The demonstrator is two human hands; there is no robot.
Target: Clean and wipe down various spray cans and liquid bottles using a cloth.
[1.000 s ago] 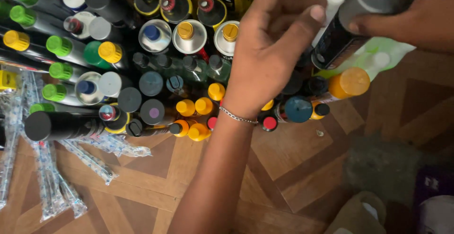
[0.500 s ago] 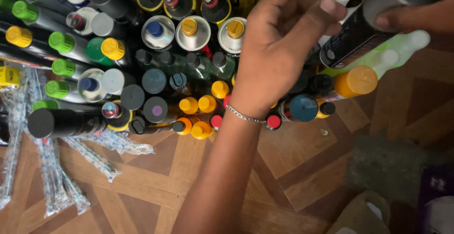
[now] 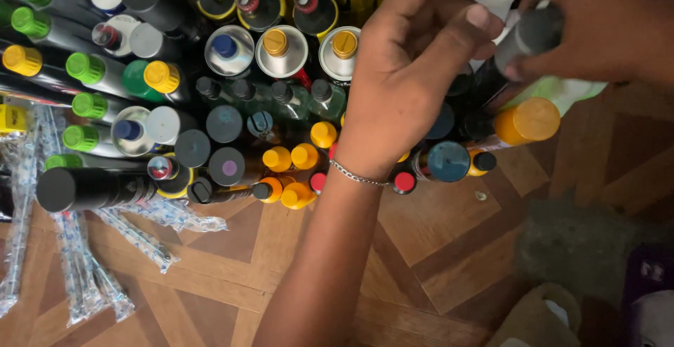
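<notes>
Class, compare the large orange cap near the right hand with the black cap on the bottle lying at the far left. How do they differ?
The large orange round cap is bright and sits beside the right hand; the black round cap is dark and far from both hands. The orange one stands among packed bottles; the black one's bottle lies at the pile's edge. Both are round.

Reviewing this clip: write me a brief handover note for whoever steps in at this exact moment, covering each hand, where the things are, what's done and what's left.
Left hand: over the crowd of standing bottles, fingers curled, grip empty as far as I can tell.
Right hand: grip closed on a dark bottle with a grey cap, tilted above the rows.
Things: capped bottles stand packed on the wooden floor; an orange-capped bottle and a blue-capped one sit at the near edge. Clear wrapped packets lie to the left.
Done: many bottles stand in rows.
Left: the held bottle is not set down.
</notes>
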